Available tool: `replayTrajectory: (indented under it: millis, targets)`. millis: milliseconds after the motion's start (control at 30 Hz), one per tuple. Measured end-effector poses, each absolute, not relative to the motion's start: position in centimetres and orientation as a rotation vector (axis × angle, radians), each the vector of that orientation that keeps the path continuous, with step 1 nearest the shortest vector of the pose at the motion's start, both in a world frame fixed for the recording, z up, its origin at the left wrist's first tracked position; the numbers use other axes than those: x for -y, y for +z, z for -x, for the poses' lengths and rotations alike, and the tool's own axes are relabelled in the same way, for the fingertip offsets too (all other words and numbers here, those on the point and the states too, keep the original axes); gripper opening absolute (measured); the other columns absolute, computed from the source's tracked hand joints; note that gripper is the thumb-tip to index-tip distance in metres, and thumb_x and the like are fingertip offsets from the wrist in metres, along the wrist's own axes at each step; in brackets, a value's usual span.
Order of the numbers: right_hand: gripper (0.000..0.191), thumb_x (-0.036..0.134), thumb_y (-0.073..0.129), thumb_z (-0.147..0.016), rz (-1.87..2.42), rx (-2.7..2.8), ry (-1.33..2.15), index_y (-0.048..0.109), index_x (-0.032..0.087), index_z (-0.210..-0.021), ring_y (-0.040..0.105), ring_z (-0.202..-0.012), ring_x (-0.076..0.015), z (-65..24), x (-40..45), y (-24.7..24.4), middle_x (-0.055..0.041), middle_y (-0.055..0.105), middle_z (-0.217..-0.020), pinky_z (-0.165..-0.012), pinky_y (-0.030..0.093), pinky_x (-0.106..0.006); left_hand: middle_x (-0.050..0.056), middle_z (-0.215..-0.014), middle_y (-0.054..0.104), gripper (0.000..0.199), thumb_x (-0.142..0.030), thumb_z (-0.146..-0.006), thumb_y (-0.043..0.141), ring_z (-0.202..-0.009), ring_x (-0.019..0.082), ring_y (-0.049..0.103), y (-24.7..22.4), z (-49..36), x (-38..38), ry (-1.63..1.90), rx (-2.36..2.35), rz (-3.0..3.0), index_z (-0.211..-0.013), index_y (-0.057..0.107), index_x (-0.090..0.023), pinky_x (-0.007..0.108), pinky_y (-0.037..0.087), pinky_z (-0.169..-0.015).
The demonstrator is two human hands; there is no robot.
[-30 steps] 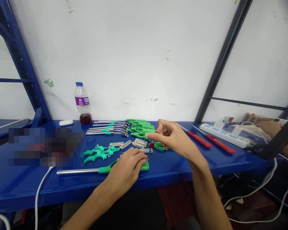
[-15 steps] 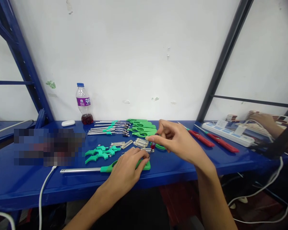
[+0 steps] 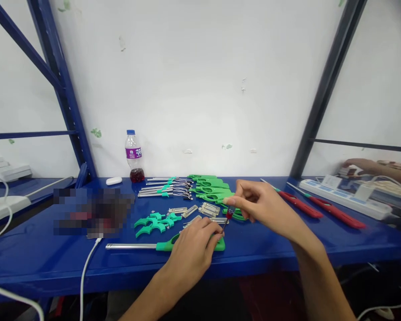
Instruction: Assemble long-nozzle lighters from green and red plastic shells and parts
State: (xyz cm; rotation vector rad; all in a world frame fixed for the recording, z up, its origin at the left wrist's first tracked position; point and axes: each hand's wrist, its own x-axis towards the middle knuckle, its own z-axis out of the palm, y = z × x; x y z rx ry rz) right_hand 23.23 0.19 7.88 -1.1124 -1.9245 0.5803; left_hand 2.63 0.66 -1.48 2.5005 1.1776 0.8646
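My left hand (image 3: 195, 243) presses a green long-nosed lighter (image 3: 164, 246) flat near the front edge of the blue table, fingers closed around its handle. The metal barrel points left. Pinched in my right hand (image 3: 262, 203) is a small screwdriver (image 3: 230, 213) with a red and clear handle. Its shaft slants down to the lighter's handle by my left fingertips, which hide the tip. Just behind lie green triggers (image 3: 152, 223) and clear fuel tanks (image 3: 210, 209). Farther back are green handle shells (image 3: 214, 187) and metal barrels with wires (image 3: 157, 191).
Two red lighters (image 3: 334, 211) and a white power strip (image 3: 344, 198) lie at the right. A drink bottle (image 3: 133, 156) and a white case (image 3: 114, 181) stand by the wall. A white cable (image 3: 87, 263) hangs over the front edge at left. Another person's arm (image 3: 377, 167) shows far right.
The whole view has shifted, so everything appears farther right and slightly lower. Both hands keep about the same hold on the lighter and the screwdriver.
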Motion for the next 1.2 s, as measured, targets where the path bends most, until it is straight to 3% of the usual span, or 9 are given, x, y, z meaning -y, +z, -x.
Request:
replayTrajectory:
  millis: [67, 167, 267, 433, 633, 867, 967, 1100, 1200]
  targets:
    - [0.031, 0.051, 0.065, -0.099, 1.1, 1.952, 0.568, 0.069, 0.021, -0.093, 0.056, -0.049, -0.0099, -23.4, 0.2, 8.0, 0.0043, 0.064, -0.059, -0.048, 0.041, -0.02, 0.001, -0.106, 0.071, 0.02, -0.025, -0.106, 0.049, -0.102, 0.023, 0.063, -1.5, -2.6, -0.7, 0.863, -1.176, -2.506, -0.101, 0.069, -0.025, 0.034, 0.047, -0.087]
    - [0.043, 0.055, 0.045, -0.108, 1.013, 2.023, 0.655, 0.072, 0.022, -0.116, 0.056, -0.048, -0.0099, -23.8, 1.0, 8.3, 0.0016, 0.069, -0.065, -0.05, 0.044, -0.021, 0.002, -0.104, 0.071, 0.021, -0.024, -0.106, 0.049, -0.101, 0.023, 0.063, -1.4, -2.6, -0.7, 0.87, -1.159, -2.509, -0.101, 0.069, -0.025, 0.034, 0.047, -0.086]
    - [0.042, 0.052, 0.048, -0.108, 0.978, 2.093, 0.702, 0.076, 0.021, -0.108, 0.054, -0.047, -0.0085, -23.8, 1.3, 8.6, 0.0007, 0.069, -0.066, -0.049, 0.043, -0.021, 0.003, -0.104, 0.07, 0.022, -0.024, -0.106, 0.049, -0.101, 0.024, 0.063, -1.5, -2.6, -0.8, 0.877, -1.149, -2.503, -0.101, 0.07, -0.024, 0.035, 0.047, -0.086]
    - [0.033, 0.05, 0.057, -0.104, 1.011, 2.008, 0.714, 0.073, 0.022, -0.112, 0.053, -0.045, -0.009, -23.4, 0.5, 8.3, 0.0031, 0.067, -0.061, -0.047, 0.042, -0.02, 0.004, -0.104, 0.07, 0.023, -0.025, -0.106, 0.048, -0.101, 0.024, 0.063, -1.6, -2.5, -1.1, 0.881, -1.138, -2.482, -0.101, 0.07, -0.024, 0.037, 0.048, -0.088]
    - [0.033, 0.047, 0.079, -0.088, 1.054, 1.908, 0.745, 0.062, 0.021, -0.078, 0.051, -0.044, -0.0091, -23.0, -0.6, 7.7, 0.0065, 0.059, -0.051, -0.045, 0.04, -0.02, 0.004, -0.108, 0.07, 0.025, -0.025, -0.107, 0.046, -0.105, 0.025, 0.063, -1.4, -2.5, -0.8, 0.871, -1.125, -2.486, -0.105, 0.07, -0.025, 0.038, 0.048, -0.091]
    - [0.036, 0.053, 0.053, -0.104, 1.029, 2.072, 0.74, 0.072, 0.022, -0.108, 0.055, -0.047, -0.009, -23.7, 0.7, 8.6, 0.0015, 0.07, -0.068, -0.049, 0.044, -0.022, 0.004, -0.107, 0.07, 0.025, -0.025, -0.107, 0.047, -0.104, 0.024, 0.063, -1.3, -2.6, -0.8, 0.88, -1.114, -2.486, -0.105, 0.072, -0.024, 0.037, 0.048, -0.09]
    - [0.037, 0.053, 0.056, -0.103, 1.036, 2.042, 0.764, 0.071, 0.02, -0.096, 0.052, -0.045, -0.0088, -23.5, 0.6, 8.5, 0.0014, 0.068, -0.065, -0.047, 0.042, -0.022, 0.004, -0.108, 0.071, 0.025, -0.025, -0.107, 0.048, -0.104, 0.024, 0.063, -1.3, -2.6, -0.7, 0.881, -1.114, -2.493, -0.106, 0.073, -0.024, 0.037, 0.048, -0.09]
    - [0.04, 0.054, 0.071, -0.093, 1.133, 1.897, 0.66, 0.057, 0.021, -0.074, 0.053, -0.046, -0.0099, -22.8, 0.0, 7.9, 0.0034, 0.063, -0.056, -0.046, 0.039, -0.022, 0.004, -0.107, 0.071, 0.027, -0.025, -0.107, 0.047, -0.103, 0.024, 0.063, -1.1, -2.6, -0.5, 0.863, -1.137, -2.51, -0.105, 0.074, -0.024, 0.036, 0.049, -0.089]
    - [0.035, 0.056, 0.069, -0.094, 1.175, 1.915, 0.62, 0.063, 0.022, -0.087, 0.051, -0.047, -0.0101, -23.2, 0.3, 7.9, 0.0025, 0.065, -0.062, -0.043, 0.036, -0.021, 0.004, -0.107, 0.071, 0.028, -0.025, -0.107, 0.047, -0.103, 0.024, 0.063, -1.0, -2.6, -0.3, 0.852, -1.151, -2.507, -0.105, 0.075, -0.025, 0.036, 0.05, -0.09]
